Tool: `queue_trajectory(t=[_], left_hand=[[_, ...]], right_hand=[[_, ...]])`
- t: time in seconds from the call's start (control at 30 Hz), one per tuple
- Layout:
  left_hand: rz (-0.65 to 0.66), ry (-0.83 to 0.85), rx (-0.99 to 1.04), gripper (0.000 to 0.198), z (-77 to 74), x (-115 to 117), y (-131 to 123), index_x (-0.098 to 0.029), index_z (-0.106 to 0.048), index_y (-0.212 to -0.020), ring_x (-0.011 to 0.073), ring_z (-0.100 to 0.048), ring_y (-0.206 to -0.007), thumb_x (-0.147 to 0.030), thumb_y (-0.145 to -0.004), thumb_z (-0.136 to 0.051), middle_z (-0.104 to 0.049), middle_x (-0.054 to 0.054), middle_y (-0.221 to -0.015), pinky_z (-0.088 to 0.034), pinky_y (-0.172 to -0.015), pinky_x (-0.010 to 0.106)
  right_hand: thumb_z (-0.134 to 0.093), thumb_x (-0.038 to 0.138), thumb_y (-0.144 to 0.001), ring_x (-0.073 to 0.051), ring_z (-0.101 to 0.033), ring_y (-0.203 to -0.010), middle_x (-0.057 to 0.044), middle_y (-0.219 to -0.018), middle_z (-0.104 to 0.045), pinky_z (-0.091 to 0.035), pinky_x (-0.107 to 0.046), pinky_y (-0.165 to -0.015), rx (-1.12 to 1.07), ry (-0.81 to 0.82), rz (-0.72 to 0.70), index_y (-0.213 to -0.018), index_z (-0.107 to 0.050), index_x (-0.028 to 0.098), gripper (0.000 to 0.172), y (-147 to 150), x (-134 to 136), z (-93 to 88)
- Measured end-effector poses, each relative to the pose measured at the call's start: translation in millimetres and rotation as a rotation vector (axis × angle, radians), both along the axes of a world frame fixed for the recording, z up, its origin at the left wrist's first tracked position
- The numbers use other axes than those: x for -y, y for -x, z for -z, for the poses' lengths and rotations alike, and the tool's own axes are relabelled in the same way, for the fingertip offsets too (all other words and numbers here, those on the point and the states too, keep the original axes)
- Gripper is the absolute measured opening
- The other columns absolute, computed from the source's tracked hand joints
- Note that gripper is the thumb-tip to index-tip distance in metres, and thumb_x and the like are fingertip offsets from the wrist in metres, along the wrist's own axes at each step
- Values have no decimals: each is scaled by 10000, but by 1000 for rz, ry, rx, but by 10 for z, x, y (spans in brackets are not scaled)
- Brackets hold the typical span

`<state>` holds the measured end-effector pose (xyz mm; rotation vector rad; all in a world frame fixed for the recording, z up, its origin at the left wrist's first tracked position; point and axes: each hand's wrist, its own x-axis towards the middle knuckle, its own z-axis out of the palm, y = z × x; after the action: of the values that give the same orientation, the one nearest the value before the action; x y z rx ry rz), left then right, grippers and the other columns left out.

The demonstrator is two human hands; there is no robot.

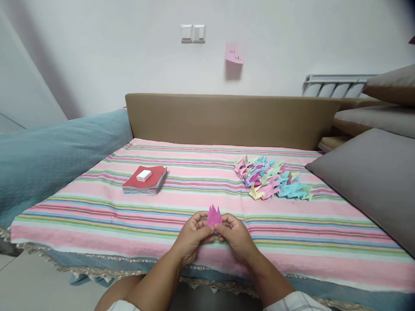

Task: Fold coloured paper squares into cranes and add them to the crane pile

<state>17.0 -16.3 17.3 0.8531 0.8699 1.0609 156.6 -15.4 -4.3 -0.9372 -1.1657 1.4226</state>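
Between my two hands is a small piece of folded magenta origami paper (214, 216), its pointed tips facing up and away from me. My left hand (194, 234) pinches its lower left side with thumb and fingers. On the lower right side, my right hand (234, 233) grips it the same way, and the two thumbs nearly meet at the bottom. The paper is held just above the striped cloth. Fingers behind the paper are partly hidden.
A stack of coloured paper (145, 183), red on top, carries a small white box (144, 175) at left. Several folded paper cranes (269, 182) cluster at right. The striped cloth (193, 159) covers the seat. Grey cushions (380, 179) line the right, a blue-covered armrest (64, 150) the left.
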Motion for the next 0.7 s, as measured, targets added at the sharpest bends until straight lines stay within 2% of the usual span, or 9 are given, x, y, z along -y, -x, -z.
queue_trajectory(t=[0.07, 0.2, 0.37, 0.47, 0.7], left_hand=[[17, 59, 25, 440, 0, 7, 5, -141, -626, -866, 95, -585, -583, -331, -524, -826, -653, 17, -712, -469, -547, 199], [36, 105, 170, 329, 2, 3, 28, -100, -638, -682, 63, -544, -526, -305, -518, -835, -617, 6, -592, -461, -560, 186], [184, 143, 225, 301, -23, 29, 56, -90, -670, -706, 66, -545, -506, -286, -542, -828, -606, 13, -565, -432, -497, 155], [243, 133, 230, 312, -17, 55, 60, -85, -685, -736, 55, -524, -478, -295, -551, -823, -594, 8, -556, -436, -492, 156], [278, 124, 214, 370, 20, 62, 57, -84, -698, -784, 55, -519, -500, -324, -534, -829, -600, 16, -601, -441, -515, 170]], right_hand=[[-733, 453, -624, -75, -444, -487, 59, -562, -497, -369, -211, -486, 43, -28, -13, -745, -529, 179, 363, 15, 24, -16], [-779, 390, -583, -91, -484, -567, 62, -624, -505, -397, -220, -557, 41, -107, -27, -763, -454, 208, 414, 27, 67, -42], [-645, 450, -736, -99, -456, -614, 37, -676, -482, -385, -230, -586, -34, -155, -26, -846, -518, 203, 299, -70, 26, -64], [-673, 442, -711, -101, -451, -619, 31, -684, -485, -383, -232, -593, -61, -130, -39, -853, -543, 200, 310, -103, 15, -75], [-736, 416, -650, -107, -480, -659, 23, -715, -514, -407, -231, -631, -130, -82, -111, -862, -561, 206, 346, -54, 53, -75]])
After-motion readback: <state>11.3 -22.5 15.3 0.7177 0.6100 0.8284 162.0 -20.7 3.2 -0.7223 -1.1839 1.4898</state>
